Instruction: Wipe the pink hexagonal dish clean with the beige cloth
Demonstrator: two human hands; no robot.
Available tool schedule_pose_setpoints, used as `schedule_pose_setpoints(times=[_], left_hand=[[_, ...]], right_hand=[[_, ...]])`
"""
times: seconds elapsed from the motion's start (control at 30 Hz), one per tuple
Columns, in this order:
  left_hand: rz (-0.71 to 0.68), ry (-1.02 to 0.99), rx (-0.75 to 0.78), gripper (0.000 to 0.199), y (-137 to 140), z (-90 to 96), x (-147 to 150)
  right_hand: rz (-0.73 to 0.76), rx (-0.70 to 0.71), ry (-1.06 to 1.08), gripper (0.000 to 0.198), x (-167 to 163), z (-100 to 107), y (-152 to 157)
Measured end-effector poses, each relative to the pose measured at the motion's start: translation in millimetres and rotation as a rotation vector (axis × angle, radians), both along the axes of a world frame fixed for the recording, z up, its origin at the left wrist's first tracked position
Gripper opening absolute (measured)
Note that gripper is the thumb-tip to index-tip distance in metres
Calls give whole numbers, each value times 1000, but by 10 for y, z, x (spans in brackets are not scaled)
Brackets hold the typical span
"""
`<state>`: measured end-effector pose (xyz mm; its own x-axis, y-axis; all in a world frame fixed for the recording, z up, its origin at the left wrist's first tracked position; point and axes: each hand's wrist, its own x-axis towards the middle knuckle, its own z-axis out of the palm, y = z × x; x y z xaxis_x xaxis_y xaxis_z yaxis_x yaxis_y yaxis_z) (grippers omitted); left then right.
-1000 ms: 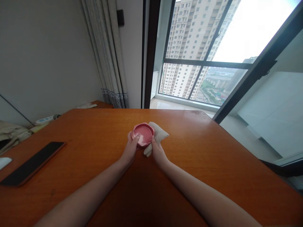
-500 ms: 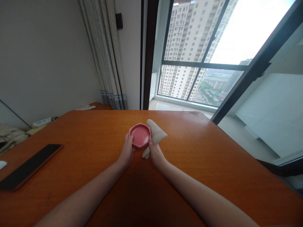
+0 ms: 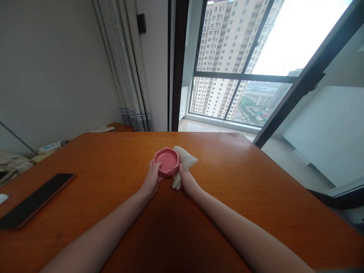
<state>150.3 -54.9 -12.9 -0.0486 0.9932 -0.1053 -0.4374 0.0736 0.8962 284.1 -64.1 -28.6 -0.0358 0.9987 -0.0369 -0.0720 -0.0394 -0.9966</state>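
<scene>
Two bare hands of mine meet at a shallow, round, pink dish with a wavy rim (image 3: 168,160). My left hand (image 3: 150,177) clamps its left side, thumb over the rim onto the inside. My right hand (image 3: 189,181) has its thumb by the right side, with a soft, off-white cloth (image 3: 186,157) bunched there; its fingers are mostly hidden, so I cannot tell how firmly they press. The dish lies between both hands, slightly beyond my wrists, and being round it has no long axis; its open face is up. The cloth runs lengthwise along its right side, broad flap away from me, narrow end towards me. Below spreads a glossy, orange-brown wooden table (image 3: 241,189); well off left lies a long, flat, black slab with a reddish edge (image 3: 38,201).
</scene>
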Motion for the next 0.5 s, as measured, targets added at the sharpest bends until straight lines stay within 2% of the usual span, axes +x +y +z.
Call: schedule_pose_setpoints(times=[0.07, 0.17, 0.2, 0.27, 0.37, 0.5], left_hand=[[-28, 15, 18, 47, -10, 32, 12], [-189, 77, -61, 51, -8, 87, -30], [-234, 106, -81, 52, -4, 98, -53], [-273, 166, -80, 51, 3, 104, -91], [-209, 159, -31, 47, -7, 79, -87], [-118, 8, 20, 48, -55, 53, 9]], right_hand=[[-30, 12, -11, 64, 11, 15, 2], [-194, 89, 90, 55, 78, 65, 76], [-209, 108, 132, 52, 99, 76, 104], [-141, 120, 189, 50, 118, 73, 143], [-59, 87, 207, 54, 95, 11, 144], [-130, -28, 131, 62, 76, -55, 115]])
